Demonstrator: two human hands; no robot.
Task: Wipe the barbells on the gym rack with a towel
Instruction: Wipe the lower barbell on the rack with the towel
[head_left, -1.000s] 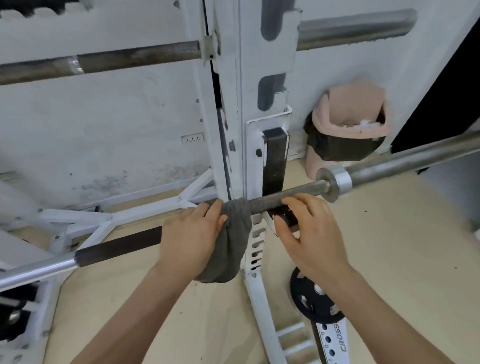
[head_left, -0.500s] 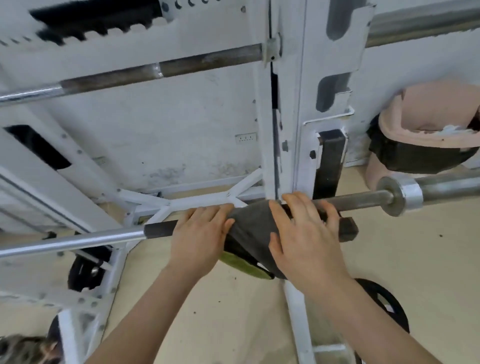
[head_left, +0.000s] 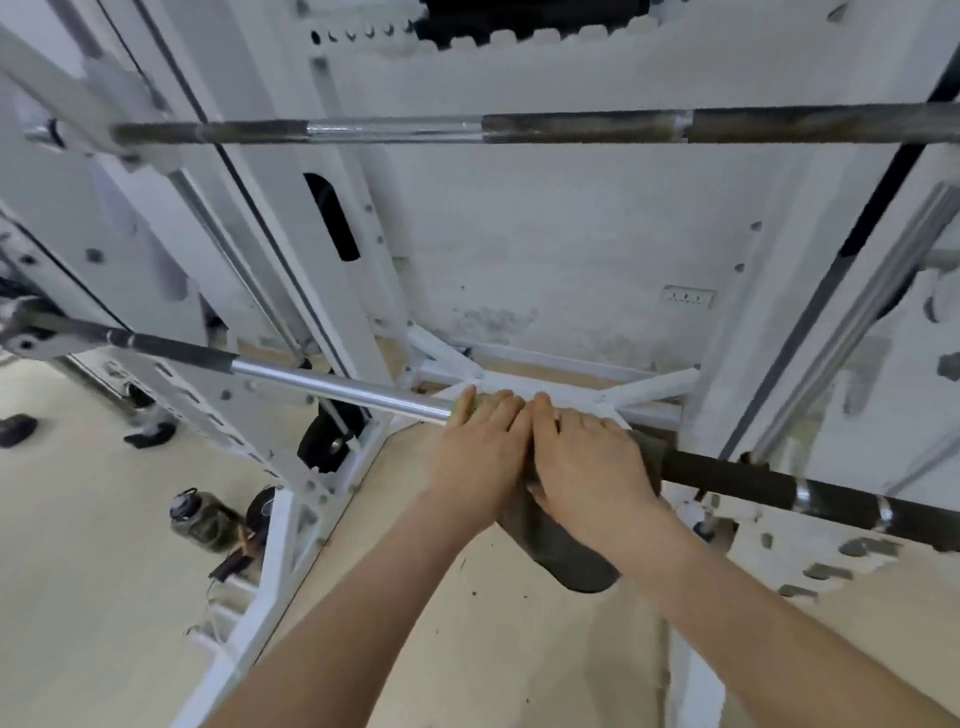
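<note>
Gripping a towel (head_left: 563, 551) around the lower barbell (head_left: 332, 387), both hands (head_left: 540, 457) risk slipping on smooth steel.

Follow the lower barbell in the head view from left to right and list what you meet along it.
Dark knurled section → bare shiny steel section → left hand → right hand, both hands pressed on the grey towel draped over the bar → dark knurled section running off to the right.
</note>
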